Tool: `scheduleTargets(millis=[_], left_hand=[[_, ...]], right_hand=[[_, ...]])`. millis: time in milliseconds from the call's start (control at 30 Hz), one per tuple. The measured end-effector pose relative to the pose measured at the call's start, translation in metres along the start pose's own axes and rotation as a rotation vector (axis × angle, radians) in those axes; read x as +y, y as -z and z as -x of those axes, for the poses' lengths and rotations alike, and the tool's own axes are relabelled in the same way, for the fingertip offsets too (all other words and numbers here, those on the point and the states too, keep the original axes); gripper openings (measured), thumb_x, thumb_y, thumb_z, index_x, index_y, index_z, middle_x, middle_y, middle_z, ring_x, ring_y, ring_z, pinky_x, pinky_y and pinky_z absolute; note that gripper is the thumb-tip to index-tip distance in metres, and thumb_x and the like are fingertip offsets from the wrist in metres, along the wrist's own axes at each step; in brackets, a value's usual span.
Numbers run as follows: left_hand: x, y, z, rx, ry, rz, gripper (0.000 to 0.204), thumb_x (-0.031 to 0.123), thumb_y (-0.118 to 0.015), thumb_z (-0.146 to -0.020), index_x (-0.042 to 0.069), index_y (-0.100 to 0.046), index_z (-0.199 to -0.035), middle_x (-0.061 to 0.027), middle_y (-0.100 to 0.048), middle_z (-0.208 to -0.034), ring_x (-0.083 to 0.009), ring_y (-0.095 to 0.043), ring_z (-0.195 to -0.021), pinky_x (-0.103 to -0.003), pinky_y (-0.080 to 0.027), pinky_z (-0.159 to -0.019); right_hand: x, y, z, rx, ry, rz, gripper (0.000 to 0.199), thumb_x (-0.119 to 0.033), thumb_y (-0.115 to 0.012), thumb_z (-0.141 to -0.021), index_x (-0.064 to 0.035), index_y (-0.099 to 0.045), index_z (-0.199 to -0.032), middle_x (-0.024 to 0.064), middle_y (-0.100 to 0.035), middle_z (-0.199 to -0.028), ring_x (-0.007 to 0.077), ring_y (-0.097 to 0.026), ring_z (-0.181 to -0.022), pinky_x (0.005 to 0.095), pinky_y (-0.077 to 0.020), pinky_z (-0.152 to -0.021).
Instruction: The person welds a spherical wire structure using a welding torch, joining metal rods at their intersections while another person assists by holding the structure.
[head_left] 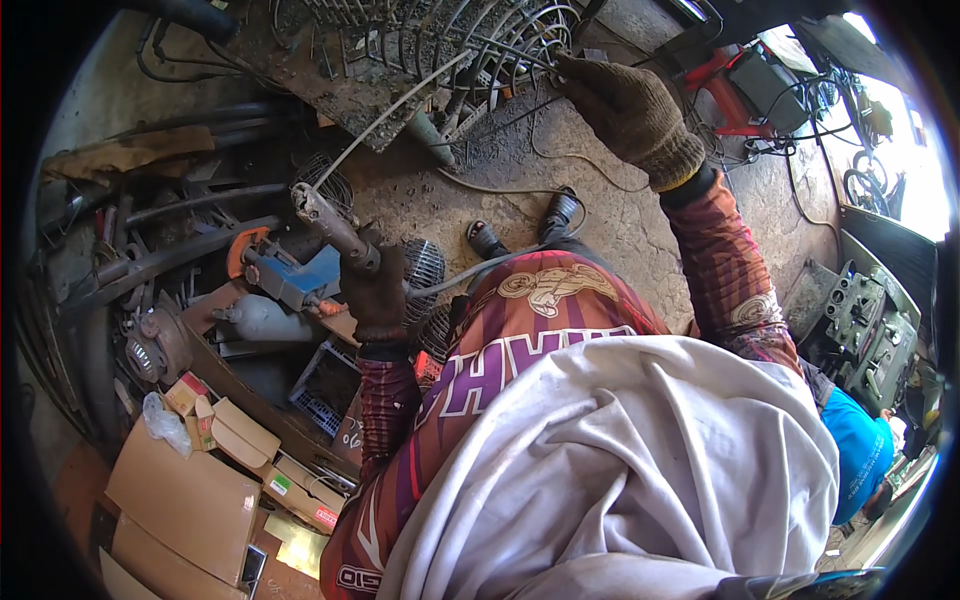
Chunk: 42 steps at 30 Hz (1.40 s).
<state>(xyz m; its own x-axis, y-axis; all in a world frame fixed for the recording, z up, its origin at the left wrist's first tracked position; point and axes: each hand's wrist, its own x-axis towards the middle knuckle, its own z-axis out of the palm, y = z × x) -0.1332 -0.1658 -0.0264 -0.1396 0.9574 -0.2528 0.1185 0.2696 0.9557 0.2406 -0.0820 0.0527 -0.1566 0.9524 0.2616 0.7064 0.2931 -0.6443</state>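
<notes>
My left hand, in a dark glove, is closed around a worn welding electrode holder. A long pale welding rod runs from its jaw up to a cage of bent metal rods on a rusty, littered worktable. A grey cable trails from the handle across my body. My right hand, in a brown knit glove, reaches to the cage's right side, its fingers closed on a thin dark metal rod. The fingertips are partly hidden there.
Metal bars and pipes crowd the left, beside a blue-and-orange tool and a grey cylinder. Cardboard boxes stand lower left. Cables cross the concrete floor. A red-framed machine stands upper right; a person in blue is lower right.
</notes>
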Motion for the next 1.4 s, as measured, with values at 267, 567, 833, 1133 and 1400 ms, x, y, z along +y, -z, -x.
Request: scheduleTargets(millis=[267,567,833,1133,1400], left_hand=[[-0.019,0.004,-0.009,0.024,-0.030,-0.072,0.044,0.021,-0.078,-0.080,0.001,-0.061,-0.115,-0.0045,-0.065,-0.099,-0.0143,-0.061,-0.089,-0.032,-0.050,-0.082],[-0.003,-0.001,-0.008,0.059,-0.087,-0.177,0.046,0.026,-0.079,-0.079,0.001,-0.063,-0.115,-0.0042,-0.067,-0.098,-0.0162,-0.063,-0.090,-0.034,-0.051,-0.086],[0.016,0.000,-0.010,0.089,-0.064,-0.307,0.047,0.024,-0.078,-0.077,0.001,-0.066,-0.115,-0.0065,-0.070,-0.102,-0.0179,-0.066,-0.091,-0.034,-0.052,-0.087],[0.013,0.009,-0.011,0.062,-0.019,-0.136,0.046,0.021,-0.079,-0.079,-0.002,-0.063,-0.116,-0.0047,-0.067,-0.093,-0.0147,-0.063,-0.080,-0.031,-0.053,-0.074],[0.020,0.011,-0.012,0.040,-0.060,-0.261,0.041,0.018,-0.077,-0.081,0.000,-0.063,-0.115,-0.0043,-0.066,-0.094,-0.0134,-0.063,-0.081,-0.031,-0.053,-0.075]], right_hand=[[-0.002,0.002,-0.001,-0.006,0.002,0.048,0.030,-0.025,-0.067,-0.096,-0.0071,-0.070,-0.120,0.0139,-0.075,-0.107,0.0260,-0.073,-0.098,0.0345,-0.0585,-0.084],[-0.004,0.003,-0.001,-0.016,0.000,0.047,0.030,-0.025,-0.068,-0.096,-0.0064,-0.070,-0.120,0.0140,-0.075,-0.106,0.0253,-0.074,-0.097,0.0339,-0.0585,-0.084],[-0.003,0.001,-0.001,0.005,0.015,0.027,0.029,-0.022,-0.070,-0.095,-0.0067,-0.071,-0.120,0.0139,-0.075,-0.106,0.0265,-0.074,-0.097,0.0335,-0.0588,-0.084],[-0.005,0.002,-0.002,0.020,0.047,0.070,0.029,-0.025,-0.069,-0.095,-0.0070,-0.071,-0.118,0.0135,-0.075,-0.104,0.0276,-0.074,-0.096,0.0345,-0.0588,-0.082],[-0.002,0.003,-0.002,0.039,0.118,0.139,0.029,-0.025,-0.068,-0.095,-0.0075,-0.071,-0.118,0.0134,-0.075,-0.105,0.0276,-0.073,-0.096,0.0346,-0.0590,-0.081]])
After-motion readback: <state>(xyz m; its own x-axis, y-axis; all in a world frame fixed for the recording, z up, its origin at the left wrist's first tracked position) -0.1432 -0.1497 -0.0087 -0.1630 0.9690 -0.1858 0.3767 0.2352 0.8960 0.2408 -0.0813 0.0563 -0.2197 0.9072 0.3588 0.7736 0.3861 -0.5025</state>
